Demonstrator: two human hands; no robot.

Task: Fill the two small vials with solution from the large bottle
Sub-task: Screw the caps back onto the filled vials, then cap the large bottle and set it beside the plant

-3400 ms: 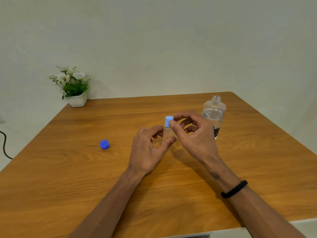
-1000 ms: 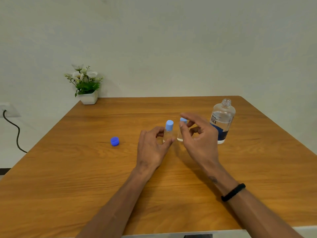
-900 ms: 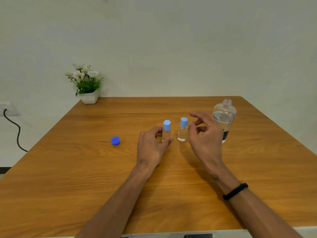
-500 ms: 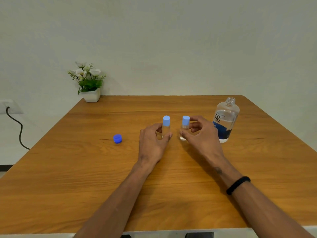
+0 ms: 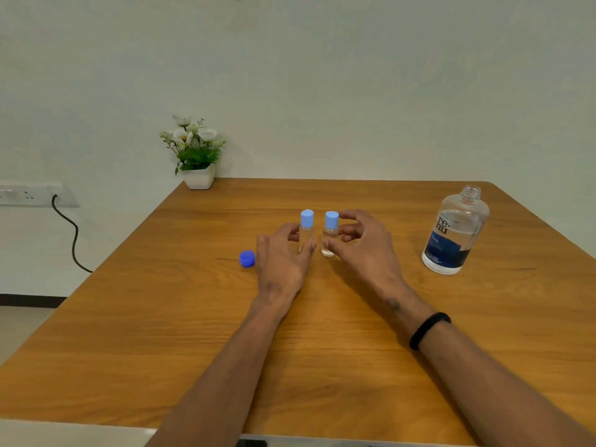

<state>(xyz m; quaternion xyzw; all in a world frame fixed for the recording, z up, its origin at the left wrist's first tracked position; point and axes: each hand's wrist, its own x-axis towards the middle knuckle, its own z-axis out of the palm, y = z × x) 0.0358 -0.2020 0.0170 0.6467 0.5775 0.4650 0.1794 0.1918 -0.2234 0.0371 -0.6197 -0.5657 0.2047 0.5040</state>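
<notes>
both vials stand upright side by side on the table (image 5: 322, 366), each capped in light blue, and each hand sits at one. the left hand (image 5: 280, 256) curls round the left vial (image 5: 306, 233), thumb in front and fingertips behind, grasping its clear body. the right hand (image 5: 364, 243) pinches the right vial (image 5: 329, 240) the same way, thumb at the near side and fingers beyond it. the grips look light and low on the glass, which suits steadying narrow, tippy things while they are set close together. the two vials are just beside each other, between the two thumbs.

the bottle (image 5: 454, 233) stands well to the right of the right fingers, its neck open and its cap off. the dark blue cap (image 5: 247, 258) lies just left of the left hand's knuckles. with both vials capped and liquid visible in the right one, filling looks finished; capping the bottle seems to remain.

there is plenty of bare wood around the fingers. the table's far edge is well beyond them, and a plant (image 5: 195, 156) sits at the far left corner, out of reach of any sweep.
</notes>
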